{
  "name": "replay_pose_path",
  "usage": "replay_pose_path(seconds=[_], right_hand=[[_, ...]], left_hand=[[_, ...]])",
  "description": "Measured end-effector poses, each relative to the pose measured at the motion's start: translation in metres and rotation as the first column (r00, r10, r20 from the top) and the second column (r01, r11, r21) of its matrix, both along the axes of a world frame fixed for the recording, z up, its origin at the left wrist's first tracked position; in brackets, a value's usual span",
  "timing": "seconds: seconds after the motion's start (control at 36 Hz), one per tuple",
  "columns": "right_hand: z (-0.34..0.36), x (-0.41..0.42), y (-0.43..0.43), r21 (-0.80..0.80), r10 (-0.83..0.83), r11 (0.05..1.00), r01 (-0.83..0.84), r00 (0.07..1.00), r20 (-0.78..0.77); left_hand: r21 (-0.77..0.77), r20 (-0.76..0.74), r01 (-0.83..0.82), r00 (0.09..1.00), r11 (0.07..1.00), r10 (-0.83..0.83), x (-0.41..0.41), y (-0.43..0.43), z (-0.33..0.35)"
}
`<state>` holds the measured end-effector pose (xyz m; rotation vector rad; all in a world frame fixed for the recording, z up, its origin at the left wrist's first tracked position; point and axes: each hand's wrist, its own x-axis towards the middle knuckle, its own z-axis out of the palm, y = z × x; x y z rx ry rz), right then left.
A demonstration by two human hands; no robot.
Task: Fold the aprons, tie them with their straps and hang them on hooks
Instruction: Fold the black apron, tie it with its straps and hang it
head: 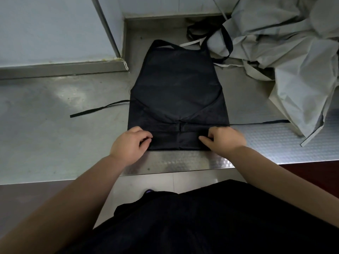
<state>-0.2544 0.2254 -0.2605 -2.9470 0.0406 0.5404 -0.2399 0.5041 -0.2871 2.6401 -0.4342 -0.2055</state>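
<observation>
Hands (131,143) (222,140) pinch black apron's (176,88) folded hem.

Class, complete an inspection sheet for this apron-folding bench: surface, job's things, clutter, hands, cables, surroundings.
Surface: steel counter, scuffed, textured along the near edge.
Job's things: black apron lying flat, sides folded inward; left strap and right strap trailing outward.
Clutter: grey fabric heap with straps, back right.
Hands: left hand and right hand pinch the apron's near fold.
Cables: nothing seen.
Surroundings: pale wall panel behind; tiled floor below.
</observation>
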Motion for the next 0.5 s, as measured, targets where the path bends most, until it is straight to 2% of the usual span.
replay_pose_path(seconds=[0.06, 0.14, 0.22, 0.28, 0.5], right_hand=[[0.001, 0.004, 0.008, 0.077, 0.021, 0.997, -0.021, 1.000, -0.005], [-0.002, 0.011, 0.023, 0.243, 0.039, 0.970, -0.019, 0.997, -0.074], [-0.005, 0.014, 0.030, 0.328, -0.019, 0.943, 0.059, 0.992, -0.125], [-0.006, 0.013, 0.030, 0.347, -0.048, 0.933, 0.094, 0.989, -0.139], [-0.008, 0.016, 0.036, 0.317, -0.076, 0.940, 0.128, 0.982, -0.171]], left_hand=[[0.052, -0.029, 0.040, 0.999, 0.998, -0.039, 0.005, -0.002, 0.003], [0.146, 0.017, 0.145, 0.989, 0.979, -0.149, 0.019, -0.009, 0.012], [0.320, -0.105, 0.265, 0.964, 0.910, -0.244, 0.031, -0.017, 0.019], [0.412, -0.196, 0.298, 0.952, 0.861, -0.235, 0.035, -0.018, 0.018], [0.580, -0.085, 0.084, 0.995, 0.810, -0.043, 0.024, 0.007, 0.011]])
